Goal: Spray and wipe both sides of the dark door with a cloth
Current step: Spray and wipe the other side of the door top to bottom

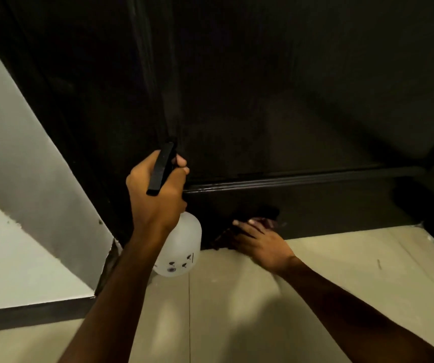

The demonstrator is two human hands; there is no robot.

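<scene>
Dark door (263, 87) filling the top, pale floor (328, 271) below. White spray bottle (182, 244) up near the door's lower left, gripped round its black trigger head by the left hand (155, 197). Right hand (260, 243) flat with fingers stretched out, pressing a dark reddish cloth (264, 221) against the door's bottom panel, just above the floor.
</scene>
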